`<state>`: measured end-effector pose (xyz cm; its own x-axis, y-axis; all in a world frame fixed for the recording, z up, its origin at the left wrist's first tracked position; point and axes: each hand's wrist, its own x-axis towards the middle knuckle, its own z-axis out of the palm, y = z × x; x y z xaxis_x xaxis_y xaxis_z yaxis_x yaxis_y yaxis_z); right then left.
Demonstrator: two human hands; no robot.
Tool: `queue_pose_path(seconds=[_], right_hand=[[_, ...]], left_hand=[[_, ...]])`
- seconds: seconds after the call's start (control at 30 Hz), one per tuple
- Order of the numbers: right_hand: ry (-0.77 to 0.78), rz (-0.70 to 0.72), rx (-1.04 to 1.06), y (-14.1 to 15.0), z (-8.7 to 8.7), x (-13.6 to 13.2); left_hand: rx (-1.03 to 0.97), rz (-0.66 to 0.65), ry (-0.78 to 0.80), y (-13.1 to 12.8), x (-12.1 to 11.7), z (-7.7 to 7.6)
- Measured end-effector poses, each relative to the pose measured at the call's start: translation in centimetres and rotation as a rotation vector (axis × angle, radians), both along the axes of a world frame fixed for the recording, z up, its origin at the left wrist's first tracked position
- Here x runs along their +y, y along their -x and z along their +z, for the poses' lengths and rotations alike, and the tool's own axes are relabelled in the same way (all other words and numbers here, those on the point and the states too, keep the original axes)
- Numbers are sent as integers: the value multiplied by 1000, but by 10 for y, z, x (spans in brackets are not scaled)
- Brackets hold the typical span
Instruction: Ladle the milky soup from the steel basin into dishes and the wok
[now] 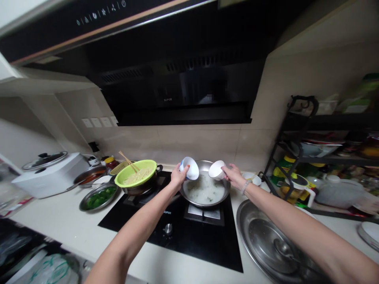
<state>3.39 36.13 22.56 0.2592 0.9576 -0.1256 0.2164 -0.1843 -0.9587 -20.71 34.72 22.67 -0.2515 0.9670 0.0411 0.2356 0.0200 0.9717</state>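
Observation:
My left hand (pixel 178 176) grips a small white bowl with a blue outside (pixel 190 167), tipped over the left rim of a steel wok (pixel 225 189) on the right burner. My right hand (pixel 233 174) grips a second small white bowl (pixel 216 169), tipped over the wok's far right side. Pale steaming liquid with a few green bits (pixel 204 190) fills the wok. Both bowls tilt inward toward each other above the liquid.
A green colander of noodles with chopsticks (pixel 136 175) sits on a pot on the left burner. A plate of greens (pixel 100 197), a pan (pixel 89 176) and a white cooker (pixel 50 173) stand left. A large steel basin with a ladle (pixel 266 240) lies right, by a loaded rack (pixel 319 157). The hood (pixel 177 79) hangs overhead.

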Motion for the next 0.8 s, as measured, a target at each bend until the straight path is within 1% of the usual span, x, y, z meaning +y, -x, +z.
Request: queue_pose_path(seconds=[0.07, 0.2, 0.3, 0.37, 0.43, 0.47, 0.53, 0.6, 0.63, 0.7, 0.77, 0.8], right_hand=[[69, -23, 162, -5, 2, -6], [125, -19, 404, -24, 18, -22], [127, -6, 532, -51, 35, -43], [124, 3, 596, -77, 47, -62], [127, -2, 636, -110, 59, -87], [124, -18, 648, -128, 64, -100], [107, -70, 660, -168, 72, -129], [89, -146, 655, -208, 74, -159], [97, -200, 643, -228, 72, -174], [106, -285, 626, -265, 61, -202], [117, -340, 639, -297, 41, -227], [112, -393, 641, -310, 28, -238]], left_hand=[[-272, 18, 124, -2, -7, 1], [-702, -28, 250, -8, -35, 6], [-866, -77, 278, -16, -68, 12], [-927, -112, 309, -22, -94, 15], [-981, -106, 313, -26, -120, 13], [-998, -91, 325, -27, -133, 9], [-998, -15, 384, -27, -157, -5], [-1002, 68, 478, -27, -178, -27], [-999, 112, 510, -26, -188, -40], [-996, 169, 540, -27, -203, -68], [-1007, 155, 586, -30, -216, -95], [-995, 164, 608, -33, -221, -107]])
